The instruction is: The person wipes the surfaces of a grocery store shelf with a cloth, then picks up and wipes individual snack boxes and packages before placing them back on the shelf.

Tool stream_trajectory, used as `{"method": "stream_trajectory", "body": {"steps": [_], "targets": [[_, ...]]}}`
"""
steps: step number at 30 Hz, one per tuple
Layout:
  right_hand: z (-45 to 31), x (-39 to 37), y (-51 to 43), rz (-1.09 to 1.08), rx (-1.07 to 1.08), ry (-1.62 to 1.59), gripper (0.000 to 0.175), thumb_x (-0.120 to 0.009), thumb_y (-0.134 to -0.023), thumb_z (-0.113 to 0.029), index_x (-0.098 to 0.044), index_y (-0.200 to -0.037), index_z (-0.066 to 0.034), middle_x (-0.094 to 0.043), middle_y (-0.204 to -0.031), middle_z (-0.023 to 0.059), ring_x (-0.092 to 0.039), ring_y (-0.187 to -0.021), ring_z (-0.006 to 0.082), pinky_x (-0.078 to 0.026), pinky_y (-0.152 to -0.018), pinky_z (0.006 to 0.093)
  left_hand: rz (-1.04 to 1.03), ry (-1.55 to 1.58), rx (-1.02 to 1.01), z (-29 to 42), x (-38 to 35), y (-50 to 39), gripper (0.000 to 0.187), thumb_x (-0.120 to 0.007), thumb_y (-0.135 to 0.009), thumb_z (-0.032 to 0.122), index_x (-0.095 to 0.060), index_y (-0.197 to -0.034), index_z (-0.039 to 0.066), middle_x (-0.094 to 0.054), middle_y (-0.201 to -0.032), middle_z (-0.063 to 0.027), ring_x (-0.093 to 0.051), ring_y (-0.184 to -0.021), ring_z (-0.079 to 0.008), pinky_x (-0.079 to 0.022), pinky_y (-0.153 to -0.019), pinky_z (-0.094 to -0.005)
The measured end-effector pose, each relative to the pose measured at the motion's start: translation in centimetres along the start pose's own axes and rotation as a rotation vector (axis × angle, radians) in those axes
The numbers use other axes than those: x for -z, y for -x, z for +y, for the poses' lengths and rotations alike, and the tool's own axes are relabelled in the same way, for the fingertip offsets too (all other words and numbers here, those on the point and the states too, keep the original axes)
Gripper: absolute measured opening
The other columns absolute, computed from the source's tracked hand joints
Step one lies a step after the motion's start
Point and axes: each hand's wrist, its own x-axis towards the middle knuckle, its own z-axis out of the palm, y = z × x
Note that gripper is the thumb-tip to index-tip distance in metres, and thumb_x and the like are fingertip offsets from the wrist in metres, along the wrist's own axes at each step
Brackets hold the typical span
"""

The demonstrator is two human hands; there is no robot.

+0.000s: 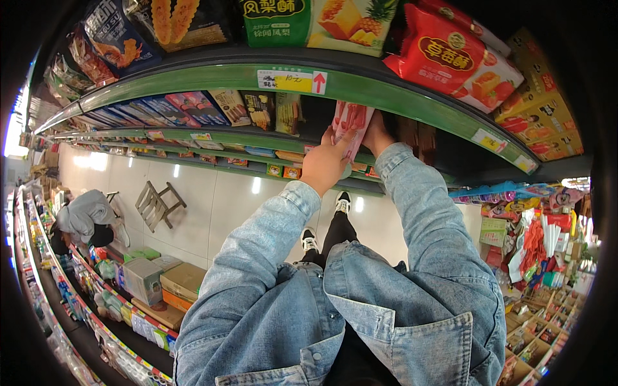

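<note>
A pink snack package (351,126) with pictured food on its front is held at the edge of a middle shelf, its far end hidden under the green rail (207,77) of the shelf above. My left hand (326,160) grips its near left side, fingers spread over the front. Along its right side lies my right hand (378,134), its fingers mostly hidden behind the package and the rail. Left of the package on that shelf stand a clear-wrapped snack pack (288,113), a dark biscuit box (258,111) and a row of blue boxes (159,113).
Above hang over a green pastry bag (277,26) and a red pastry bag (444,53). Behind me on the tiled floor stands a small wooden stool (157,205). A person (87,217) bends at the opposite shelves, near cardboard boxes (183,282). Piled goods (531,241) stand at the right.
</note>
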Motion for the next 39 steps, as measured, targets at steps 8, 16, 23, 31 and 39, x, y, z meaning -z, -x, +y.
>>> {"method": "stream_trajectory", "body": {"steps": [8,16,23,31,39], "targets": [[-0.8,1.7,3.2,0.255,-0.043,0.328,0.049,-0.042,-0.101,-0.052,-0.061,-0.115,-0.0085,-0.068,-0.103,0.0097,-0.066,-0.084,0.024,-0.057,-0.079,0.0416,-0.165,0.246,-0.015,1.0,-1.0,-1.3,0.084,-0.076,-0.08,0.029,-0.035,-0.153,0.022,-0.057,-0.129,-0.0269,-0.063,-0.109,-0.0426,-0.052,-0.094,-0.0451],[-1.5,2.5,4.3,0.383,-0.114,0.42,0.035,-0.05,-0.1,-0.033,-0.064,-0.112,-0.0032,-0.069,-0.098,0.013,-0.068,-0.082,0.0256,-0.058,-0.072,0.0413,-0.241,0.594,-0.068,-0.2,-2.4,-3.2,0.097,-0.08,-0.078,0.032,-0.027,-0.157,0.01,-0.048,-0.145,-0.0251,-0.052,-0.13,-0.0354,-0.04,-0.109,-0.0367],[-1.3,3.3,3.9,0.409,-0.012,0.739,0.029,-0.052,-0.096,-0.015,-0.061,-0.119,0.0014,-0.068,-0.108,0.0169,-0.069,-0.089,0.0264,-0.058,-0.076,0.0425,-0.289,1.0,-0.004,-3.0,-4.9,-4.2,0.101,-0.081,-0.081,0.036,-0.023,-0.158,0.005,-0.042,-0.152,-0.0198,-0.043,-0.14,-0.0278,-0.033,-0.115,-0.0342],[0.0,-0.1,4.7,0.451,0.161,1.441,0.068,-0.068,-0.081,-0.016,-0.044,-0.144,-0.0033,-0.056,-0.135,0.0236,-0.055,-0.125,0.0394,-0.047,-0.101,0.0404,-0.299,0.938,0.127,-5.9,-3.2,-4.1,0.104,-0.084,-0.078,0.042,-0.025,-0.159,0.012,-0.051,-0.143,-0.0206,-0.052,-0.13,-0.027,-0.04,-0.109,-0.0347],[0.4,0.8,5.2,0.474,0.255,1.552,0.086,-0.073,-0.08,-0.028,-0.031,-0.151,-0.0061,-0.054,-0.137,0.0259,-0.055,-0.122,0.042,-0.048,-0.101,0.0438,-0.176,0.706,0.112,-6.1,-3.4,-3.9,0.106,-0.084,-0.074,0.043,-0.028,-0.157,0.009,-0.066,-0.118,-0.0175,-0.061,-0.111,-0.0275,-0.046,-0.097,-0.0361]]}}
